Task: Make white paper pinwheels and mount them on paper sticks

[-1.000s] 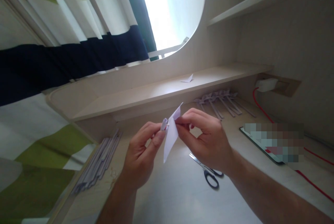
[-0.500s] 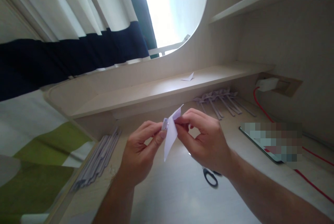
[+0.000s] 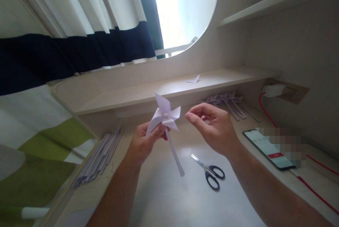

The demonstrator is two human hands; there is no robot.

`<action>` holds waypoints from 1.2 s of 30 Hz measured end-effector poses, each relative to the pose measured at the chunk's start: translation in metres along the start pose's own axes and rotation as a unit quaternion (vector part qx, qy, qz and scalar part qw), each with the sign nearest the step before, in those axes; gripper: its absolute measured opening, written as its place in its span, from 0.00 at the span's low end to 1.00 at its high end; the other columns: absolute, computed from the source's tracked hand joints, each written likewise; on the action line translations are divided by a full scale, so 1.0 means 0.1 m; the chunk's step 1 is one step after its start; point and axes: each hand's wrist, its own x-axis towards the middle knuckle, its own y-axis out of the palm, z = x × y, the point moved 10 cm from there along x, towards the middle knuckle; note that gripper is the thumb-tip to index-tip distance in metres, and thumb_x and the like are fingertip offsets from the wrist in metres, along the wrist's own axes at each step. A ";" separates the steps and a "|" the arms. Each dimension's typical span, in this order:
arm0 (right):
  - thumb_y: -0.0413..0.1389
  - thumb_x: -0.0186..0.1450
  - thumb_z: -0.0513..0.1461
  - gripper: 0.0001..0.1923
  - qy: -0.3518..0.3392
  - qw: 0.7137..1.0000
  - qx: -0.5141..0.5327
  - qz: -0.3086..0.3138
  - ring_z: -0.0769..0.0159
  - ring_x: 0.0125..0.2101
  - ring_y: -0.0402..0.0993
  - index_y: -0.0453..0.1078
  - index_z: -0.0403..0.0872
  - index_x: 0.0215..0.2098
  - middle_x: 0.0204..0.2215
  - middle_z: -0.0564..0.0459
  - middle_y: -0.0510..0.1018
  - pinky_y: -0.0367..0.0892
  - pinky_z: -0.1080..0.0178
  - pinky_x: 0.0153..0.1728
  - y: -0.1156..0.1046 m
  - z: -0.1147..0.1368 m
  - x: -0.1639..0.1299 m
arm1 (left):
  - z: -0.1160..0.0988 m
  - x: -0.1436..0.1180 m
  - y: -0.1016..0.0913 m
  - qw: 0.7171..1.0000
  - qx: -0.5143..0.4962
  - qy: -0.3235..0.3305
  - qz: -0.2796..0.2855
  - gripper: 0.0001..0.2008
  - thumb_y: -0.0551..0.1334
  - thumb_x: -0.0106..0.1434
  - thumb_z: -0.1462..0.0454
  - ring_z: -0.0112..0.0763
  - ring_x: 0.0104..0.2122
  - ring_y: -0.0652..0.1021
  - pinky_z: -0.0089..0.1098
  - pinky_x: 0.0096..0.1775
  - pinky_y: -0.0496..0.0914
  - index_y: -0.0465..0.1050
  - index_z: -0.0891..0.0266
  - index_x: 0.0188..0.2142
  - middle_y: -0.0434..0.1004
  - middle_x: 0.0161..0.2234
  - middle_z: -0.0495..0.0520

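Note:
A white paper pinwheel point(image 3: 166, 114) faces me, its folded blades spread around a small rolled centre. My left hand point(image 3: 143, 142) grips it from behind and below, with the thumb on the front near the centre. The pinwheel's paper stick point(image 3: 174, 153) slants down to the right from under the blades. Just to the right, apart from the blades, is my right hand point(image 3: 213, 126). Its thumb and forefinger are pressed together at the tips, and nothing shows between them.
Black-handled scissors point(image 3: 209, 172) lie on the desk. Paper sticks point(image 3: 99, 160) are piled at the left, and finished pinwheels point(image 3: 225, 100) lie under the shelf point(image 3: 127, 94). A folded paper piece point(image 3: 194, 79) rests on that shelf. At the right are a phone point(image 3: 267, 149) and red cable point(image 3: 317, 197).
The pinwheel was edge-on between both hands; now it is turned to face me with its stick pointing down. My right hand has let go and moved slightly right. The scissors are fully visible.

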 end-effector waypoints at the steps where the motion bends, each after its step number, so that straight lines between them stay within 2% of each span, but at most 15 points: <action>1: 0.64 0.69 0.45 0.10 0.021 0.999 -0.006 0.035 0.66 0.29 0.75 0.80 0.47 0.35 0.29 0.52 0.82 0.67 0.64 0.30 0.04 -0.07 0.02 | 0.03 0.01 -0.01 1.000 -0.030 -0.008 -0.002 0.16 0.78 0.58 0.54 0.34 0.31 0.78 0.33 0.34 0.75 0.86 0.65 0.34 0.81 0.31 0.57; 4: 0.63 0.69 0.48 0.14 0.091 0.976 -0.011 0.200 0.67 0.27 0.73 0.83 0.46 0.36 0.27 0.52 0.82 0.64 0.65 0.26 0.32 -0.28 -0.02 | 0.04 0.03 -0.02 0.997 -0.071 -0.014 -0.009 0.17 0.79 0.56 0.52 0.32 0.30 0.78 0.32 0.34 0.76 0.86 0.64 0.35 0.81 0.29 0.55; 7: 0.65 0.67 0.48 0.15 0.150 0.915 0.051 0.371 0.68 0.25 0.71 0.85 0.45 0.39 0.27 0.53 0.81 0.64 0.67 0.25 0.68 -0.38 -0.24 | 0.02 0.04 -0.02 0.995 -0.093 -0.015 -0.013 0.19 0.79 0.55 0.51 0.30 0.28 0.78 0.31 0.34 0.76 0.86 0.63 0.36 0.80 0.27 0.54; 9: 0.67 0.65 0.49 0.15 0.179 0.873 0.096 0.443 0.70 0.24 0.70 0.85 0.45 0.40 0.25 0.54 0.79 0.65 0.68 0.24 0.87 -0.38 -0.43 | 0.02 0.05 -0.02 0.995 -0.098 -0.014 -0.017 0.19 0.79 0.55 0.51 0.29 0.28 0.78 0.30 0.33 0.75 0.86 0.64 0.36 0.80 0.27 0.54; 11: 0.67 0.64 0.50 0.16 0.197 0.853 0.116 0.470 0.71 0.22 0.68 0.84 0.45 0.38 0.23 0.56 0.77 0.63 0.69 0.22 1.01 -0.40 -0.56 | 0.03 0.06 -0.04 0.995 -0.099 -0.012 -0.021 0.18 0.79 0.55 0.52 0.29 0.28 0.78 0.30 0.33 0.75 0.86 0.65 0.35 0.80 0.27 0.54; 15: 0.65 0.65 0.50 0.17 0.221 0.867 0.131 0.427 0.72 0.22 0.67 0.81 0.44 0.34 0.23 0.56 0.76 0.62 0.69 0.22 1.08 -0.52 -0.69 | 0.07 0.09 -0.07 0.995 -0.099 -0.007 -0.026 0.18 0.79 0.55 0.52 0.30 0.29 0.78 0.29 0.33 0.75 0.86 0.66 0.34 0.81 0.27 0.54; 20: 0.62 0.68 0.47 0.15 0.248 0.894 0.100 0.359 0.71 0.22 0.66 0.79 0.44 0.32 0.22 0.56 0.76 0.60 0.67 0.24 0.96 -0.73 -0.88 | 0.19 0.13 -0.06 0.994 -0.108 -0.009 -0.026 0.17 0.80 0.53 0.54 0.31 0.31 0.79 0.30 0.33 0.77 0.86 0.64 0.34 0.82 0.30 0.55; 23: 0.59 0.71 0.46 0.17 0.220 0.916 0.050 0.332 0.70 0.23 0.66 0.78 0.44 0.29 0.22 0.56 0.76 0.58 0.66 0.25 0.85 -0.74 -0.99 | 0.32 0.14 0.03 0.994 -0.105 -0.017 -0.017 0.17 0.81 0.52 0.55 0.32 0.33 0.80 0.31 0.35 0.77 0.86 0.64 0.34 0.83 0.31 0.55; 26: 0.57 0.72 0.44 0.16 0.195 0.928 0.014 0.316 0.69 0.26 0.69 0.78 0.45 0.29 0.24 0.55 0.77 0.60 0.66 0.28 0.75 -0.71 -1.08 | 0.45 0.13 0.15 0.996 -0.090 -0.028 0.001 0.17 0.80 0.54 0.53 0.32 0.32 0.80 0.32 0.36 0.77 0.86 0.64 0.35 0.83 0.32 0.56; 31: 0.55 0.74 0.44 0.16 0.210 0.936 -0.008 0.284 0.68 0.27 0.69 0.78 0.45 0.34 0.25 0.56 0.76 0.59 0.65 0.29 0.57 -0.73 -1.18 | 0.56 0.08 0.36 0.996 -0.033 -0.052 0.067 0.17 0.78 0.58 0.53 0.31 0.31 0.78 0.30 0.36 0.74 0.87 0.64 0.37 0.83 0.32 0.58; 36: 0.54 0.75 0.44 0.17 0.217 0.938 -0.023 0.269 0.69 0.27 0.66 0.73 0.45 0.31 0.24 0.57 0.73 0.57 0.65 0.29 0.47 -0.77 -1.29 | 0.65 0.05 0.47 0.992 -0.012 -0.074 0.106 0.18 0.77 0.58 0.51 0.30 0.27 0.77 0.29 0.30 0.72 0.87 0.65 0.38 0.81 0.29 0.57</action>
